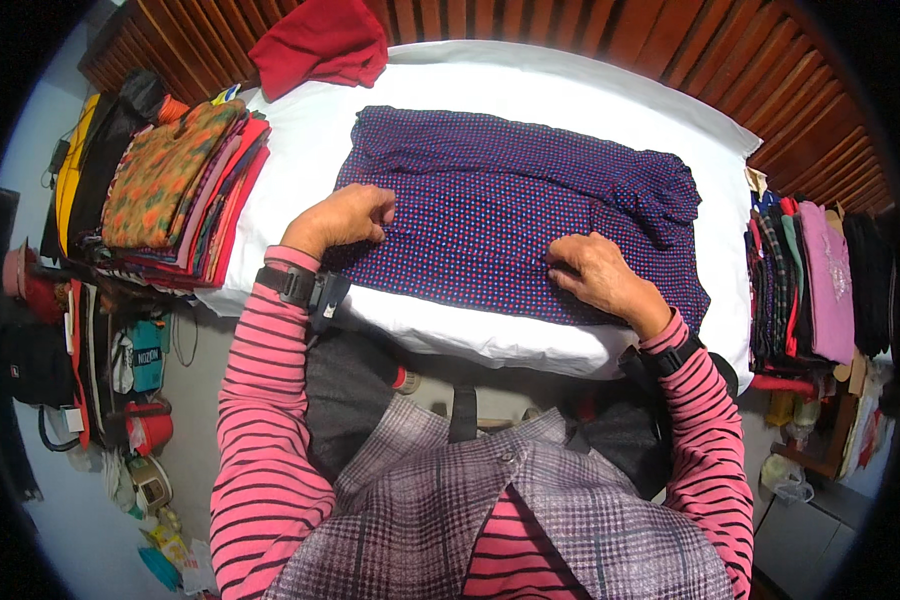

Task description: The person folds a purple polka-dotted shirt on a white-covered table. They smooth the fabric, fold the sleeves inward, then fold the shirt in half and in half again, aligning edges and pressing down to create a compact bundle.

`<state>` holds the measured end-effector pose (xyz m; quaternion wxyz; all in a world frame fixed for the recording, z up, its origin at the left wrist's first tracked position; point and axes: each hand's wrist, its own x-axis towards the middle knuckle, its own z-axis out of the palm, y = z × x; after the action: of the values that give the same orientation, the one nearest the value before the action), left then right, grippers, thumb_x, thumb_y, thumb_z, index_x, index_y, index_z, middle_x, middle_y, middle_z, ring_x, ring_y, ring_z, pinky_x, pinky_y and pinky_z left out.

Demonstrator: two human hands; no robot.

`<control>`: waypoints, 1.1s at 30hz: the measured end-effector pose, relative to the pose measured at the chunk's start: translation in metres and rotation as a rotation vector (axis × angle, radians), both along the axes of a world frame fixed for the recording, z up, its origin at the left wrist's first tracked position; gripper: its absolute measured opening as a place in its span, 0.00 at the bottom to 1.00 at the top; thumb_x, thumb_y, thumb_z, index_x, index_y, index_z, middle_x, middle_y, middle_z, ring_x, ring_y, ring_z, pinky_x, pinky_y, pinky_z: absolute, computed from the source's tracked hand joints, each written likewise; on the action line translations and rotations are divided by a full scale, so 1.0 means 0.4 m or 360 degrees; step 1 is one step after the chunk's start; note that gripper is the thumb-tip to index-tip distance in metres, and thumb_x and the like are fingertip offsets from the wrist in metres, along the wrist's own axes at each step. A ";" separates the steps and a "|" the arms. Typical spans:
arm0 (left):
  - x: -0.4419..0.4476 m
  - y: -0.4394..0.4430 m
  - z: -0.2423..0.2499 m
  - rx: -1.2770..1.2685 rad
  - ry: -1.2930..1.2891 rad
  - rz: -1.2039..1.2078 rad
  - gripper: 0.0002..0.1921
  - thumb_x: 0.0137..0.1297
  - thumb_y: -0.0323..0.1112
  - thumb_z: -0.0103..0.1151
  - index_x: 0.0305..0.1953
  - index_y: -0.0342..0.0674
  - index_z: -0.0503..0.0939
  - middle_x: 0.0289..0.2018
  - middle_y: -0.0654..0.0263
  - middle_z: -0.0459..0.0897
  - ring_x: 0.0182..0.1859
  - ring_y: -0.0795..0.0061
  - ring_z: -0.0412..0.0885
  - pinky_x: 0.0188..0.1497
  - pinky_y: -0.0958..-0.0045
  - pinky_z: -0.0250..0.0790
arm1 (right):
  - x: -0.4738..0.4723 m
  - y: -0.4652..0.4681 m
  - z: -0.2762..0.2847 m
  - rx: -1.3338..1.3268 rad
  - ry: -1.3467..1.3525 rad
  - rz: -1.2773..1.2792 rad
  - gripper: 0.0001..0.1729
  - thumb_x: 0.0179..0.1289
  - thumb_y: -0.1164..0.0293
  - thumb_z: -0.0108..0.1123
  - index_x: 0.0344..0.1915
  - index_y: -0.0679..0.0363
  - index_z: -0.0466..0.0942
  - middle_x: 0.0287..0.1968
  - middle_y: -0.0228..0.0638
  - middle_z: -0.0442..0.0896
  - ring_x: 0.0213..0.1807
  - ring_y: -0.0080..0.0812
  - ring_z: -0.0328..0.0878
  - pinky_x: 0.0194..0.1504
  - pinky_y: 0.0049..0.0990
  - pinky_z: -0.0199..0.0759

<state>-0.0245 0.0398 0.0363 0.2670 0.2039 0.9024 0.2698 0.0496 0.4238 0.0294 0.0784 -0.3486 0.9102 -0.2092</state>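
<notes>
A dark blue garment printed with small red and light dots lies spread on a white sheet. Its far part is folded over and rumpled, with a bunched fold near the right end. My left hand is over the garment's left side, its fingers curled down towards the cloth. Over the near right part, my right hand bends its fingers in the same way. Whether either hand pinches the fabric is hidden by the curled fingers.
A tall stack of folded clothes stands at the left, and another row of folded clothes at the right. A red cloth lies at the far left corner, against the slatted wooden board. A red bucket sits lower left.
</notes>
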 end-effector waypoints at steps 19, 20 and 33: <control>-0.026 -0.007 -0.028 -0.0604 0.0371 0.0144 0.08 0.57 0.32 0.66 0.35 0.38 0.81 0.36 0.55 0.86 0.45 0.52 0.85 0.49 0.56 0.76 | 0.005 -0.010 -0.050 0.0153 0.0447 -0.0236 0.12 0.61 0.67 0.66 0.38 0.59 0.73 0.34 0.38 0.80 0.40 0.44 0.80 0.42 0.44 0.73; -0.029 -0.012 -0.028 -0.0649 0.0380 0.0163 0.08 0.58 0.33 0.66 0.36 0.38 0.81 0.37 0.55 0.86 0.45 0.52 0.85 0.49 0.56 0.76 | 0.004 -0.011 -0.046 0.0192 0.0425 -0.0253 0.13 0.59 0.68 0.67 0.39 0.58 0.73 0.36 0.37 0.78 0.42 0.42 0.78 0.43 0.42 0.73; -0.139 0.010 -0.113 -0.0356 0.0437 0.1245 0.27 0.64 0.56 0.62 0.45 0.31 0.84 0.45 0.42 0.86 0.51 0.44 0.84 0.54 0.51 0.74 | -0.097 0.078 -0.071 0.0384 0.0683 -0.0518 0.21 0.64 0.70 0.61 0.57 0.60 0.75 0.65 0.44 0.73 0.72 0.47 0.65 0.73 0.55 0.52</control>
<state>-0.0802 0.0437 -0.0089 0.0424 -0.1498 0.9626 0.2216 0.0109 0.4550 0.0011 -0.1096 -0.2226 0.9682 -0.0309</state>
